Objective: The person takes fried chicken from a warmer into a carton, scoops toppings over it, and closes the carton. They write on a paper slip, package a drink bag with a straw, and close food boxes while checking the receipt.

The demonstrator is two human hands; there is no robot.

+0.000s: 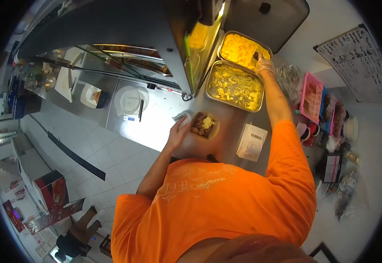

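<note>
My right hand (264, 65), in a clear glove, is at the right edge of the upper metal tray (220, 49) of yellow food, closed round a dark handle (255, 55). Just below stands a second metal tray (207, 90) with yellow food. On the steel counter, a small open box (216, 130) holds brown pieces topped with a pale yellow heap. Left of this box, my left hand (181, 127) touches a crumpled whitish cloth or wrap (183, 117); its finger grip is too small to make out.
A white printed packet (252, 142) lies on the counter's right side. Left are a scale (131, 117) with a clear round container (129, 100), and a glass display case (134, 72). Pink baskets (311, 97) stand at the right. Another person (74, 239) is far off at lower left.
</note>
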